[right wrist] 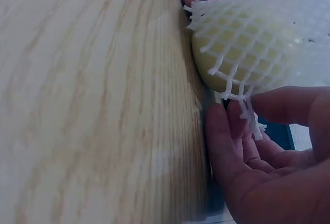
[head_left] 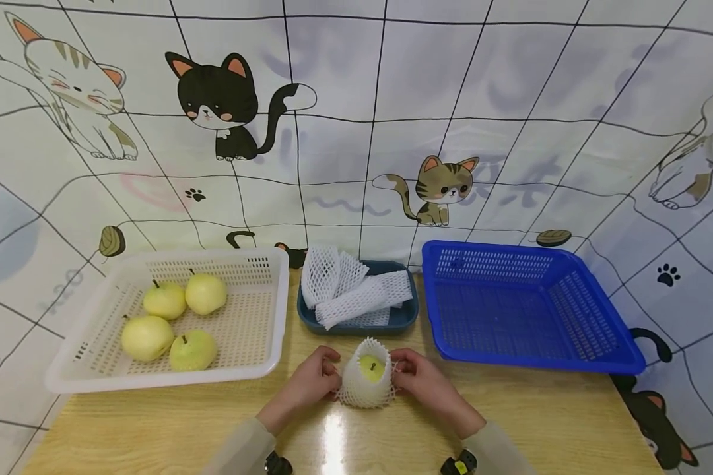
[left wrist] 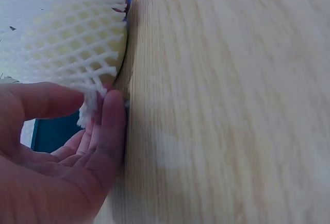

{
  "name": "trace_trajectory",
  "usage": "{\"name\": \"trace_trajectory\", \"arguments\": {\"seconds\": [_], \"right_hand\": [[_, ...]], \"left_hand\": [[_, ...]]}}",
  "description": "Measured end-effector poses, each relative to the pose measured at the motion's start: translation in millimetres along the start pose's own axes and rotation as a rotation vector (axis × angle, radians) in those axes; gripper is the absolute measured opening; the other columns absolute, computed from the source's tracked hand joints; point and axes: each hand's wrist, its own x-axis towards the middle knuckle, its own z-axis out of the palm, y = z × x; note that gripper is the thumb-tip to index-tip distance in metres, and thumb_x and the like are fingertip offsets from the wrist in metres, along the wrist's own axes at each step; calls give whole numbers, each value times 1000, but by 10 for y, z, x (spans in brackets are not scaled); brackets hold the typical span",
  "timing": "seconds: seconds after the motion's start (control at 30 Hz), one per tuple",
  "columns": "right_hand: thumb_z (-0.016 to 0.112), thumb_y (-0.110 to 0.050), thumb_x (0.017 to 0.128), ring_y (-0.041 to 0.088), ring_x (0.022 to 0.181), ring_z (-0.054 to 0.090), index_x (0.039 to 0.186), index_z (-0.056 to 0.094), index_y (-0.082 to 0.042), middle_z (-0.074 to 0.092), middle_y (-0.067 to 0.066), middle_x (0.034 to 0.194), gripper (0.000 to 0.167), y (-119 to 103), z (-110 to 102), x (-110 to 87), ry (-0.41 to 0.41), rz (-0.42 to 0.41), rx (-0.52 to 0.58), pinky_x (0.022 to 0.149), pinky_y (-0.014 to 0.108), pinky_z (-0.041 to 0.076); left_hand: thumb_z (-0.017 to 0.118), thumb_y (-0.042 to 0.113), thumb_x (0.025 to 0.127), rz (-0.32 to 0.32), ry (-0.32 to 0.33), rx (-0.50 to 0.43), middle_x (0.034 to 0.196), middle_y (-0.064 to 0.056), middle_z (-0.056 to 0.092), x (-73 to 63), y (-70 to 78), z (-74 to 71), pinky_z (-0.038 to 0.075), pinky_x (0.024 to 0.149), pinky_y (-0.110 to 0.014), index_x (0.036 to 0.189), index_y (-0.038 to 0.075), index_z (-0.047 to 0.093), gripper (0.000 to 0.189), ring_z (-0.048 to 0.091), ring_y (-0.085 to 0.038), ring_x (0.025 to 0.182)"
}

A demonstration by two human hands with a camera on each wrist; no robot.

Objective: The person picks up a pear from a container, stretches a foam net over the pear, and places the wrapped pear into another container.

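A yellow-green pear (head_left: 371, 367) stands upright on the table inside a white foam net sleeve (head_left: 362, 389), its stem showing through the open top. My left hand (head_left: 313, 379) pinches the sleeve's lower edge on the left between thumb and fingers. On the opposite side, my right hand (head_left: 423, 381) pinches the lower edge the same way. Both wrist views show the mesh stretched over the pear (right wrist: 216, 64), with strands of the net (left wrist: 93, 100) between the fingertips. The pear's lower side is partly bare there.
Several pears sit in a white basket (head_left: 273, 316) on the left. Behind the wrapped pear, a dark teal tray (head_left: 412, 310) holds several foam net sleeves (head_left: 362, 297). A blue basket (head_left: 493, 323) stands on the right. A cat-print sheet (head_left: 344, 152) hangs behind the wooden table (head_left: 380, 442).
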Motion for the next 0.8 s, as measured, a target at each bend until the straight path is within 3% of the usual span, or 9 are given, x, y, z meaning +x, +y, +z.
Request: {"name": "trace_trajectory", "arguments": {"seconds": [0.13,0.3,0.43,0.67,0.8], "right_hand": [[61,1,93,15,86,58,135,47,16,63,9,100,47,12,19,-6,-13,-32,-47,68,26,54],[61,6,83,15,78,55,135,45,17,61,10,97,55,23,26,17,-12,-61,-135,61,23,48],[64,8,79,16,76,52,135,49,14,60,9,97,59,5,30,36,20,-80,-267,61,24,46],[76,4,70,21,97,56,122,66,-3,65,5,108,53,-59,81,44,125,-163,-628,82,38,48],[76,4,67,17,86,52,123,67,-10,60,2,100,59,-76,128,34,150,-152,-695,72,34,44]], "left_hand": [[62,-9,83,52,10,93,80,-6,59,-7,-21,11,57,58,-31,121,-9,51,40,60,-14,61],[64,-9,80,153,37,351,74,0,60,-9,1,27,46,54,-25,119,-4,56,40,54,-7,58],[67,-9,79,215,53,494,72,5,57,-4,34,47,43,55,-26,119,-1,58,42,49,-5,59],[71,-8,74,255,96,644,70,9,51,12,49,87,40,56,-29,111,5,61,41,46,-8,61],[71,-7,74,270,108,669,69,9,49,4,46,89,39,55,-29,107,7,62,37,46,-8,61]]}}
